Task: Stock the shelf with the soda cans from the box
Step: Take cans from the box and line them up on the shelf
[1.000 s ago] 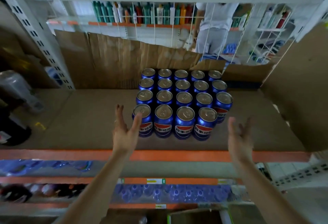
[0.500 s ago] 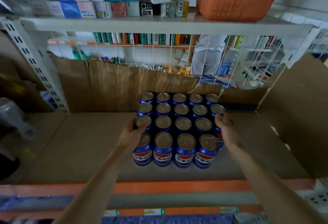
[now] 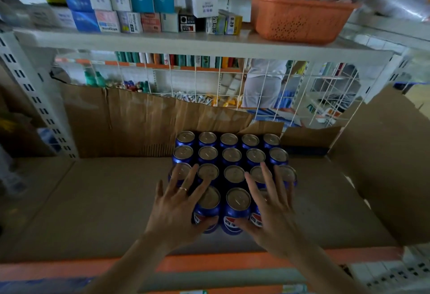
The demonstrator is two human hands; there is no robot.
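A tight block of several blue soda cans (image 3: 233, 156) stands upright in rows on the cardboard-lined shelf (image 3: 97, 203). My left hand (image 3: 180, 203) lies flat with spread fingers over the tops of the front-left cans, thumb against the front of one can. My right hand (image 3: 271, 207) lies the same way over the front-right cans, its thumb low on a can's side. Neither hand curls round a can. The two front corner cans are mostly hidden under my hands. No box shows in this view.
Torn cardboard (image 3: 144, 119) backs the shelf in front of a white wire grid (image 3: 209, 81). A cardboard sheet (image 3: 386, 158) stands at the right. An orange basket (image 3: 300, 20) and small boxes (image 3: 130, 12) sit on the shelf above. A person (image 3: 265, 84) stands beyond the grid.
My hands came from the block's left and right sides to the front cans and now lie flat on their tops. The camera has tilted up, so the upper shelf shows more.
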